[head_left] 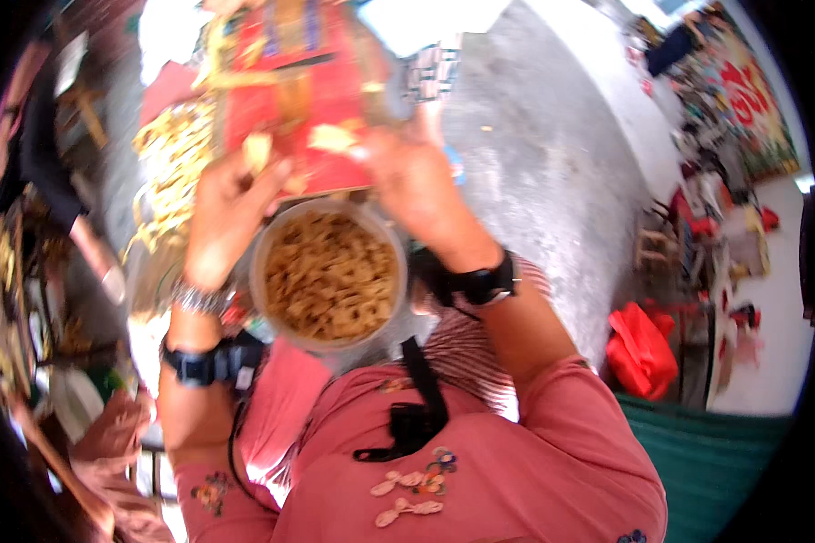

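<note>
Above a red work surface [244, 109], my left hand [226, 204] pinches a small pale yellow piece [257, 152] between thumb and fingers. My right hand [412, 176] is smeared by motion and has its fingertips closed at another pale yellow piece [333, 138]. What these pieces are made of is not clear. A round, whitish plastic tub [326, 345] stands just below and between my hands. Small tan-brown folded or cut pieces [330, 271] fill it. Neither hand touches the contents of the tub.
Many yellowish strips [174, 158] lie heaped left of the red surface. Another person's arm [98, 258] shows at the far left. A red plastic bag [641, 351] sits at the right, near a small wooden stool [654, 246]. Grey floor [552, 154] stretches along the right side.
</note>
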`<move>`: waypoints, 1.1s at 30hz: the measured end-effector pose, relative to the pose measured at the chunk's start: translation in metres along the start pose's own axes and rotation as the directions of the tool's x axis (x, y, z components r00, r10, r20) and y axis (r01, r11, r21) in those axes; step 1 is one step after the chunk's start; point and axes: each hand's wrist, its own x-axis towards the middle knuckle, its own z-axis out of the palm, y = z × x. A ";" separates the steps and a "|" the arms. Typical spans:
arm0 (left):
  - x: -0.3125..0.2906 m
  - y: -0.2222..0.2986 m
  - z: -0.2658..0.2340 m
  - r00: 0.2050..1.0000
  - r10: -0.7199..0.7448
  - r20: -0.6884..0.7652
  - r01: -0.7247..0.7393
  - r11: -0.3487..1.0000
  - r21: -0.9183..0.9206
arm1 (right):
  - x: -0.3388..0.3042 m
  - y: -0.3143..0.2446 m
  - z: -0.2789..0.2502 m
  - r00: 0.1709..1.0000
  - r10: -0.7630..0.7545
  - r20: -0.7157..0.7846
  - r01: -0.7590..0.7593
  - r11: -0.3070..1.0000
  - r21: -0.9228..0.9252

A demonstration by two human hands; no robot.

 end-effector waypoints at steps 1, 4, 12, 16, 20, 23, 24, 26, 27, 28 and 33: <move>-0.007 0.004 0.002 0.998 -0.042 0.044 0.039 0.996 0.079 | 0.002 -0.008 -0.004 1.000 -0.020 -0.015 0.020 1.000 0.013; -0.022 -0.004 0.016 0.984 -0.099 0.149 0.077 0.987 0.143 | 0.003 -0.036 -0.021 0.994 -0.061 0.092 0.060 0.998 0.012; -0.075 -0.098 0.042 0.925 -0.333 0.183 0.349 0.935 -0.060 | -0.054 -0.078 -0.004 0.983 -0.128 0.132 0.104 0.979 0.175; -0.108 -0.120 0.056 0.923 -0.317 0.220 0.376 0.611 -0.697 | -0.079 -0.099 0.003 0.966 -0.095 0.239 0.015 0.949 0.314; -0.096 -0.124 0.056 0.970 0.020 0.244 0.078 0.920 -0.385 | -0.098 -0.110 0.003 0.953 -0.051 0.300 -0.077 0.913 0.400; -0.097 -0.109 0.054 0.957 -0.145 0.253 0.268 0.778 -0.568 | -0.108 -0.118 0.007 0.957 -0.021 0.288 -0.159 0.794 0.586; -0.100 -0.102 0.053 0.944 -0.168 0.285 0.313 0.733 -0.604 | -0.113 -0.121 0.008 0.950 0.013 0.312 -0.228 0.711 0.665; -0.106 -0.086 0.054 0.931 -0.217 0.292 0.360 0.668 -0.651 | -0.120 -0.123 0.010 0.917 0.071 0.392 -0.371 0.510 0.776; -0.111 -0.078 0.056 0.934 -0.247 0.258 0.357 0.652 -0.669 | -0.124 -0.124 0.012 0.890 0.085 0.448 -0.443 0.393 0.806; -0.115 -0.071 0.057 0.934 -0.276 0.227 0.355 0.634 -0.687 | -0.127 -0.123 0.013 0.859 0.092 0.504 -0.509 0.270 0.818; -0.116 -0.076 0.045 0.901 -0.317 0.297 0.432 0.580 -0.690 | -0.136 -0.112 0.020 0.815 0.115 0.567 -0.578 0.112 0.808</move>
